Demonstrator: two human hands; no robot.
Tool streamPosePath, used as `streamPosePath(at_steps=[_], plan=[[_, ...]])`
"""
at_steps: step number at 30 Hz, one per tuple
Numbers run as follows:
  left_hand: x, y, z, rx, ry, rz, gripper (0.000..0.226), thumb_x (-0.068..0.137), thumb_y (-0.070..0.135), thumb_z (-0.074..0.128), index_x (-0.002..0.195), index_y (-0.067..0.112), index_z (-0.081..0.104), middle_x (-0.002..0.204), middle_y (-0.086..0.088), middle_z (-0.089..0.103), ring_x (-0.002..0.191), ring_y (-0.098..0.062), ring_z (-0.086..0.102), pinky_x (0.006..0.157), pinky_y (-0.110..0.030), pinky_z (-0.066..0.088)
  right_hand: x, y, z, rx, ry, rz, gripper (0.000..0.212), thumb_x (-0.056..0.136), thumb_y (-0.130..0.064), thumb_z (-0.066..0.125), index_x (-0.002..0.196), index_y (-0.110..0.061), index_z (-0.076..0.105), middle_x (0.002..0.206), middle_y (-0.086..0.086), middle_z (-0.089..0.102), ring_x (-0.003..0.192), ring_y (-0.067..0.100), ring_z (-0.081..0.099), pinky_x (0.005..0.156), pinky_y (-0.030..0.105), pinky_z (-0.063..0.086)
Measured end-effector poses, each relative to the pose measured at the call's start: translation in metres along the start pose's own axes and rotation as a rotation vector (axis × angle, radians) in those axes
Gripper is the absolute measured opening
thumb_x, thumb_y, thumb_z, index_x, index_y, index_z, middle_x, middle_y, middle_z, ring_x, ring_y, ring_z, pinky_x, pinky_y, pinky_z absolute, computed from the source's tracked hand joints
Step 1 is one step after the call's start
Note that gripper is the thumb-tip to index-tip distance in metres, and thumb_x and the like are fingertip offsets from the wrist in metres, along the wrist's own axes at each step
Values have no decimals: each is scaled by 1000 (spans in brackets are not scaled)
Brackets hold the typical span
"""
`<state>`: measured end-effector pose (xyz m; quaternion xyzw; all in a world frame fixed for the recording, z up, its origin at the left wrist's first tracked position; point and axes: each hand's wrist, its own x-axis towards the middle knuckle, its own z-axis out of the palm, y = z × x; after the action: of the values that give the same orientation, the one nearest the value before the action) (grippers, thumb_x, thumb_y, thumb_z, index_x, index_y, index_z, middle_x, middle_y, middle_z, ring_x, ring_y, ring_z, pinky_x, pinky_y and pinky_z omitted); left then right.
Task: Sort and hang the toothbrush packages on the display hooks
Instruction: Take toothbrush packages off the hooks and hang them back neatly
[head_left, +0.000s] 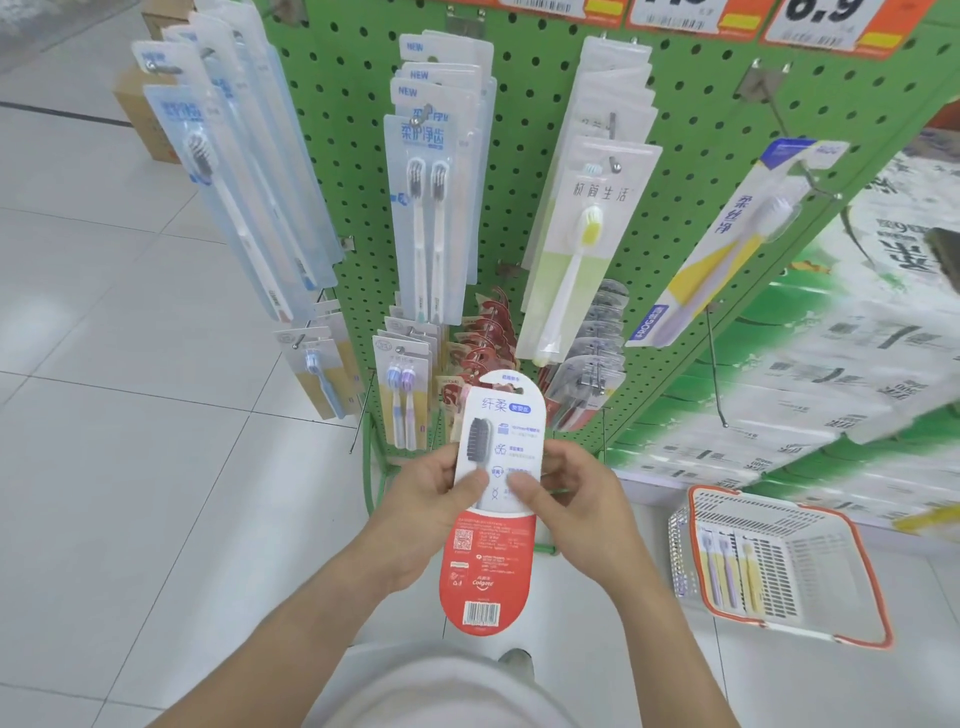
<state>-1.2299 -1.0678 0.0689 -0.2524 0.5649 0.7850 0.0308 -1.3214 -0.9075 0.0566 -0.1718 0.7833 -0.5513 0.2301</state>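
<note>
I hold a white and red Colgate toothbrush package upright in front of me, its back side facing me. My left hand grips its left edge with the thumb on the front. My right hand pinches its right edge the same way. Behind it stands the green pegboard display with hooks full of packages: blue ones at the left, a twin-brush pack in the middle, a yellow-brush pack to the right. A row of red packages hangs low, just above the held one.
A white basket with an orange rim sits on the floor at the right, holding a few toothbrush packs. Stacked green and white goods fill the right side. Cardboard boxes stand at the far left on the tiled floor.
</note>
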Motion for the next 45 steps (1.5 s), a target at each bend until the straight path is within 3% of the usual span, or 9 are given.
streamPosePath(at_steps=[6, 8, 11, 16, 20, 27, 32, 36, 45], plan=[[-1, -3, 4, -48, -24, -29, 29, 98, 5, 59, 126, 13, 63, 113, -11, 75, 102, -33, 73, 88, -44, 60, 3, 3, 1, 129, 100, 5, 12, 87, -39, 76, 97, -33, 74, 93, 3, 77, 89, 38, 69, 80, 57, 57], [-1, -4, 3, -52, -22, -35, 29, 98, 5, 60, 126, 11, 63, 112, -12, 76, 101, -34, 73, 86, -42, 61, 2, 1, 1, 136, 103, 10, 18, 84, -44, 76, 95, -30, 75, 91, 4, 77, 88, 38, 69, 79, 56, 58], [-3, -6, 3, -30, -56, -49, 30, 96, 6, 63, 125, 12, 64, 112, -12, 76, 101, -32, 73, 83, -40, 60, 2, -1, 1, 179, 146, 16, 8, 89, -24, 77, 93, -18, 75, 84, 9, 77, 81, 40, 70, 73, 52, 61], [-3, -12, 0, 47, -150, -112, 33, 93, 18, 68, 126, 15, 65, 114, -10, 75, 105, -32, 72, 94, -45, 56, 2, -8, -4, 367, 240, 73, 4, 89, -6, 73, 91, -4, 71, 74, 8, 76, 65, 18, 72, 52, 29, 57], [-6, -19, 3, 53, -147, -122, 36, 89, 24, 68, 124, 14, 67, 112, -9, 76, 104, -31, 72, 95, -45, 56, -1, -5, -13, 416, 231, 134, 11, 88, -6, 74, 95, 1, 69, 81, 15, 76, 69, 26, 74, 51, 32, 58], [-8, -25, 3, 13, -77, -159, 28, 97, 27, 60, 122, 15, 68, 108, -12, 76, 94, -28, 73, 82, -36, 59, -7, 0, -19, 289, -58, 214, 51, 78, -1, 82, 123, -13, 61, 93, 22, 71, 74, 30, 75, 53, 32, 58], [-10, -31, 6, 66, -127, -223, 27, 100, 27, 57, 121, 14, 68, 109, -8, 76, 100, -26, 74, 86, -36, 58, -8, 6, -19, 366, 51, 198, 53, 80, 2, 80, 127, -9, 59, 94, 29, 70, 71, 28, 75, 51, 32, 57], [-10, -33, 6, 139, -165, -170, 29, 94, 15, 68, 123, 15, 64, 111, -6, 76, 101, -25, 74, 84, -37, 60, -9, 14, -20, 418, 119, 213, 50, 81, -2, 79, 126, -9, 61, 90, 19, 73, 74, 29, 75, 56, 35, 58], [-11, -41, 3, 321, -81, -63, 23, 92, 11, 72, 114, 15, 68, 105, -1, 78, 97, -20, 74, 93, -45, 58, -10, 13, -20, 348, 38, 286, 37, 88, -2, 74, 122, -9, 61, 82, 11, 72, 71, 24, 74, 56, 33, 59]])
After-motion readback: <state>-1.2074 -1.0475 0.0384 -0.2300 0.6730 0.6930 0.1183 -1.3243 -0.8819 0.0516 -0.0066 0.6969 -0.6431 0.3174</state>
